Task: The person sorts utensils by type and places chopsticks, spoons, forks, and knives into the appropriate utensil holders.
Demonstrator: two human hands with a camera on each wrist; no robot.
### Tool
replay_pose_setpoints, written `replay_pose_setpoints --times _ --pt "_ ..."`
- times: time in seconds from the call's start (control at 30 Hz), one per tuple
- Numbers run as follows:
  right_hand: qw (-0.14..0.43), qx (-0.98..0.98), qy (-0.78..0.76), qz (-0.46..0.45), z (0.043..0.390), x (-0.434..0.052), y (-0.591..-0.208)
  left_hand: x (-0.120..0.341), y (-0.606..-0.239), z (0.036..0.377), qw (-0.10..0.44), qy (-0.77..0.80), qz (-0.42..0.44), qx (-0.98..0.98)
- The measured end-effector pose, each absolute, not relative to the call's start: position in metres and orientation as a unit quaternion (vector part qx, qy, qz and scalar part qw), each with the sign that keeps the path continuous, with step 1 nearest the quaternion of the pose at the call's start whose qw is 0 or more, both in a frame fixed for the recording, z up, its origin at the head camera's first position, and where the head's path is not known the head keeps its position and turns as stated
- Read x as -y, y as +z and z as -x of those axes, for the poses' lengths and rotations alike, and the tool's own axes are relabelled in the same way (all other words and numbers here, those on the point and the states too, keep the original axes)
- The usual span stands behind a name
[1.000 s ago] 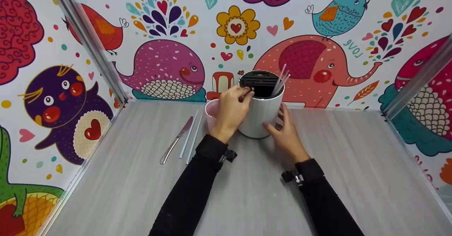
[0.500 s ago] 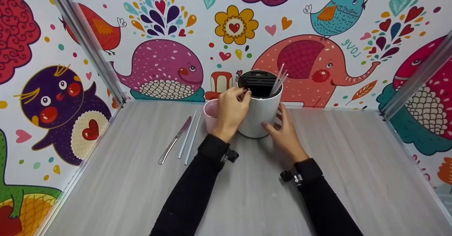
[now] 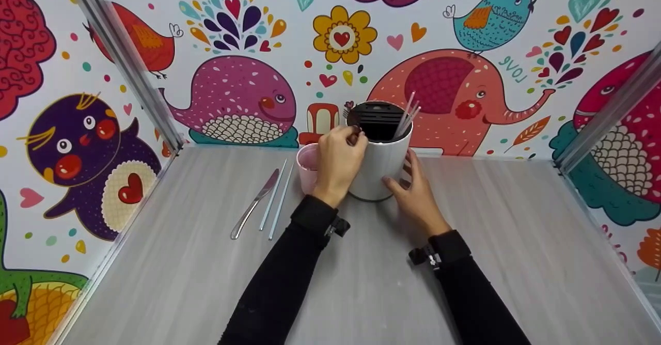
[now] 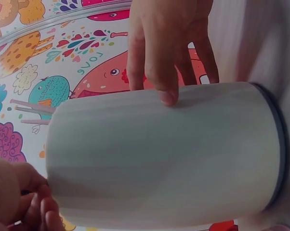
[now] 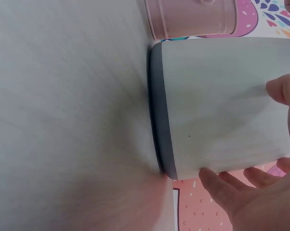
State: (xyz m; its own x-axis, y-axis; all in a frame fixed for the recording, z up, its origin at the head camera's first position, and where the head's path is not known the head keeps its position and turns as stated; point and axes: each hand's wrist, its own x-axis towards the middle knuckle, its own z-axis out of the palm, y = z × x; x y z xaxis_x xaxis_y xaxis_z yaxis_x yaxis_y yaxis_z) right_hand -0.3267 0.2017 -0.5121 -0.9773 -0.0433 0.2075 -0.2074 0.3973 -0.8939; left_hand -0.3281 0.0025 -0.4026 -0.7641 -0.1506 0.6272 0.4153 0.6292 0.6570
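A white cylindrical utensil holder (image 3: 379, 167) with a black slotted insert (image 3: 376, 112) stands upright near the back wall. Several pale straws (image 3: 409, 115) lean out of its right side. At the rim's left, my left hand (image 3: 341, 159) pinches what looks like a fork (image 3: 352, 119), tines up; its lower part is hidden by the hand and rim. My right hand (image 3: 421, 198) steadies the holder from the right, thumb on the front and fingers along the side. In the right wrist view the holder's dark base (image 5: 162, 110) sits on the table.
A pink cup (image 3: 307, 172) stands left of the holder, partly behind my left hand. Further left on the table (image 3: 361, 283) lie two light-blue straws (image 3: 281, 203) and a table knife (image 3: 254, 205). Printed wall panels close off the back and sides.
My left hand stays at the rim while the fork shifts slightly left, its tines now showing above the hand. The right hand keeps its place on the holder.
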Motion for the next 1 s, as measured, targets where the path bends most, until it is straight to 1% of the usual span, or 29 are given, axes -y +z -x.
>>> replay_pose_setpoints --times 0.3,0.57,0.73,0.87,1.0 --pt "0.074 0.832 0.545 -0.077 0.327 -0.201 -0.512 0.001 -0.403 0.328 0.333 -0.425 0.049 0.840" --pt "0.071 0.835 0.541 -0.070 0.325 -0.201 -0.511 0.004 -0.404 0.322 0.324 -0.436 0.047 0.838" --pt "0.065 0.833 0.545 -0.067 0.325 -0.202 -0.510 0.005 -0.400 0.305 0.322 -0.437 0.082 0.836" --pt "0.070 0.829 0.550 -0.071 0.326 -0.202 -0.509 0.008 -0.390 0.287 0.320 -0.433 0.124 0.833" --pt "0.074 0.828 0.550 -0.077 0.326 -0.203 -0.510 0.018 -0.379 0.268 0.313 -0.420 0.142 0.840"
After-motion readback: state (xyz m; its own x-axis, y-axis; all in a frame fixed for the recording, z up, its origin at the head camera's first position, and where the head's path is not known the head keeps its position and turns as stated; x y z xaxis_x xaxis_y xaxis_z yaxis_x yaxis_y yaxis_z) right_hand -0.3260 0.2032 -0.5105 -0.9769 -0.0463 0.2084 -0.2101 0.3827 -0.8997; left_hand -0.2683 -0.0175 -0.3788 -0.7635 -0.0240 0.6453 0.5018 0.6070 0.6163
